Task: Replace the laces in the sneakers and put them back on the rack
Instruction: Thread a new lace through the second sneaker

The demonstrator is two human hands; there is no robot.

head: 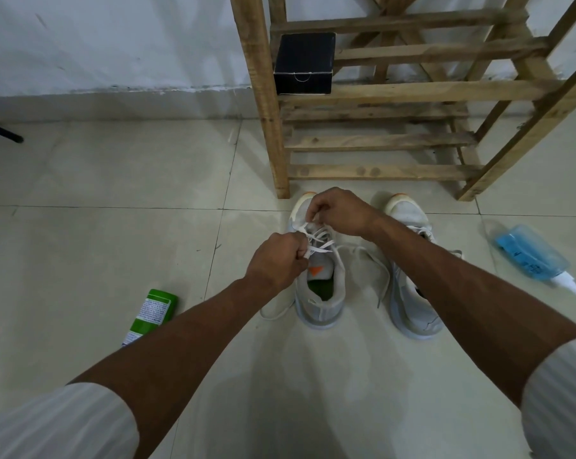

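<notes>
On the pale tiled floor (114, 200), just in front of the slatted wooden shoe rack (273, 127), stand two light grey mesh sneakers side by side, toes toward the rack. Both hands work at the sneaker nearer the rack's post (319, 303): the left hand (276, 260) is clenched round a flat white lace (319, 241) at the eyelets, and the right hand (339, 213) pinches the lace above the toe. The other sneaker (409, 293) lies partly under the right forearm, a black box (303, 64) sits on the rack, and a green bottle (150, 313) and a blue spray bottle (528, 256) lie on the floor either side.
</notes>
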